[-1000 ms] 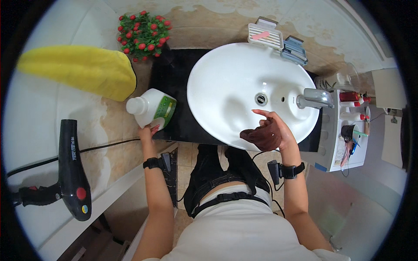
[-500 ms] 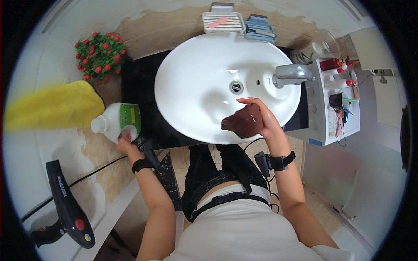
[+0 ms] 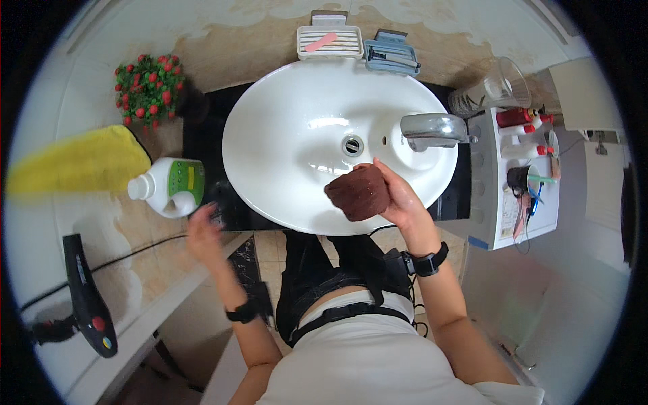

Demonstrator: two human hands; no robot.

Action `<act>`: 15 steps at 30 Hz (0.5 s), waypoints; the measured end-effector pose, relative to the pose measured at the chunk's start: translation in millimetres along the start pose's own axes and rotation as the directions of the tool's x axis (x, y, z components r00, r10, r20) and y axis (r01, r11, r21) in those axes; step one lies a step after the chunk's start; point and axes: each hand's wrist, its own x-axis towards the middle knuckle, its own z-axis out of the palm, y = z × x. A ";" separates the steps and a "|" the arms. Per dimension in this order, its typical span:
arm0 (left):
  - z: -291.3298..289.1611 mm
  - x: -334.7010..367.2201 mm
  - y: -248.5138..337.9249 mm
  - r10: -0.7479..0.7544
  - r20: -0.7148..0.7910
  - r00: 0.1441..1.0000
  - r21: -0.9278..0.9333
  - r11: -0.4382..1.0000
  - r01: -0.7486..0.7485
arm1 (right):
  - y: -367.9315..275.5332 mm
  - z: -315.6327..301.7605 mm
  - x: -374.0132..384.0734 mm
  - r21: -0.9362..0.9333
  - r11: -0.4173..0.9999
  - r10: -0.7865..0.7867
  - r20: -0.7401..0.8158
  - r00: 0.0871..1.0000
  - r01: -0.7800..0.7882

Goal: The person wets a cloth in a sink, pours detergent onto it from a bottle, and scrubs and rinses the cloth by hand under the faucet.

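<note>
In my right hand is a dark reddish-brown, soft-looking piece with a damp surface. My fingers close round its right side, over the near part of the white oval basin; its exact kind I cannot make out. Blurred by motion, my left hand is off the basin's left side, just below and right of a white jug-shaped bottle with a green label. The hand looks apart from the bottle's handle, and its finger shape is smeared. The bottle is tilted with its white cap to the left.
A chrome faucet stands at the basin's right. Soap dishes sit beyond it. Left are a yellow cloth, a red-flowered plant and a black hair dryer with a cord. Right stands a white cabinet holding bottles.
My left hand has let go of the bottle's handle and moved right and toward me. My right hand still holds the brown piece, now turned differently. The view has shifted slightly.
</note>
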 end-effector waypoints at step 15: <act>183.7 -19.7 28.2 -0.295 0.643 0.707 -0.535 0.488 0.690 | 13.5 10.6 29.3 -0.576 0.699 -0.540 -0.037 0.841 0.424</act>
